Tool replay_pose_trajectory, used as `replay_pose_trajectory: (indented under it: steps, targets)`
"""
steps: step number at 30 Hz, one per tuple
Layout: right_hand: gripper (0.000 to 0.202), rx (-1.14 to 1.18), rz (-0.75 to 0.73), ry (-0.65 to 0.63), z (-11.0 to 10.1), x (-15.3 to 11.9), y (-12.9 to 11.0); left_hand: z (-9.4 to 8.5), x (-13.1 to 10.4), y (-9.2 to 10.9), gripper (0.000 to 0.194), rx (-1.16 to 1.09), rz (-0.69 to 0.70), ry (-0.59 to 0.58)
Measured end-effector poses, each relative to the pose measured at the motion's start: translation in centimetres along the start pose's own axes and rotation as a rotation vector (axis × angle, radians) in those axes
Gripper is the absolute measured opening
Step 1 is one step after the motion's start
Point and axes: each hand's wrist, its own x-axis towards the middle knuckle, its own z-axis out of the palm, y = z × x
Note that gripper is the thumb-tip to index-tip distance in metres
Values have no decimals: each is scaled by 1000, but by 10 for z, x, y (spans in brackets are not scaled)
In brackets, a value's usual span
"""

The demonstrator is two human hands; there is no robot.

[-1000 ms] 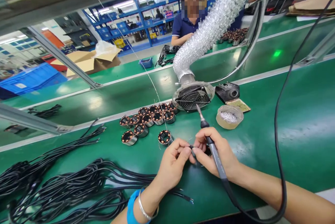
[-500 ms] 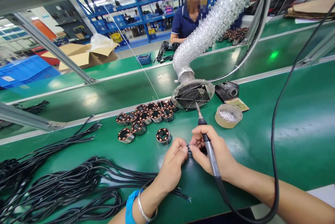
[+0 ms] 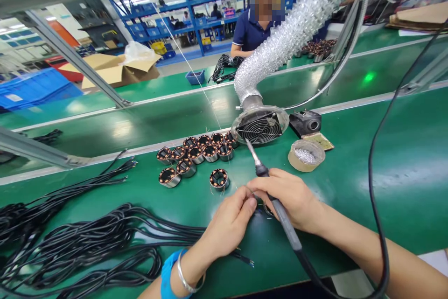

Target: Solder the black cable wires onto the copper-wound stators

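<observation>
My right hand [image 3: 294, 198] holds a soldering iron [image 3: 285, 224], its metal tip pointing up and left in front of the round fan guard [image 3: 261, 130]. My left hand [image 3: 233, 219] is closed in a pinch, its fingertips meeting those of my right hand; what they pinch is mostly hidden. Part of a ring-shaped piece [image 3: 269, 210] shows beneath my right fingers. Just beyond my left hand sits a single copper-wound stator [image 3: 219, 179]. More stators [image 3: 195, 153] stand grouped behind it to the left.
Bundles of black cables [image 3: 94, 243] cover the left of the green table. A round tub of silvery bits [image 3: 306, 155] and a black iron stand [image 3: 308, 123] are at right. A silver duct [image 3: 280, 42] hangs overhead. A person [image 3: 245, 33] sits across.
The soldering iron has tilted, its tip swinging left. My right hand has turned over the work and moved slightly left, and a ring-shaped piece now shows under it.
</observation>
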Motion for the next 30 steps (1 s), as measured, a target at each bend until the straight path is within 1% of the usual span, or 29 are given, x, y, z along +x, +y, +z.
replay_pose_trajectory:
  steps: [3, 6, 10, 13, 15, 17, 20, 23, 26, 28, 30]
  targets:
    - [21, 65, 71, -22, 1, -5, 5, -3, 0, 0, 28, 37, -18, -23]
    - [25, 126, 60, -30, 0, -10, 7, -6, 2, -2, 26, 3, -4, -46]
    - [33, 163, 11, -92, 1, -12, 6, -4, 8, -9, 28, -182, 19, -64]
    - [37, 151, -7, -78, 2, -12, 8, 1, 12, -15, 27, -337, -2, -59]
    - [37, 138, 0, -40, 2, -13, 10, 4, 13, -16, 28, -364, -36, -27]
    - [35, 122, 39, 11, -3, -16, 10, 5, 13, -15, 30, -333, -77, 16]
    - [38, 123, 177, 101, -15, -25, 6, 6, 12, -11, 28, -275, -129, 61]
    - [43, 155, 319, 202, -28, -38, -1, 8, 10, -8, 26, -223, -131, 92]
    - [32, 216, 393, 320, -32, -50, -4, 11, 9, -7, 25, -164, -113, 134]
    - [23, 272, 467, 404, -29, -57, -2, 12, 9, -7, 25, -128, -112, 156]
    - [18, 330, 563, 454, -25, -61, 1, 13, 8, -7, 25, -103, -118, 162]
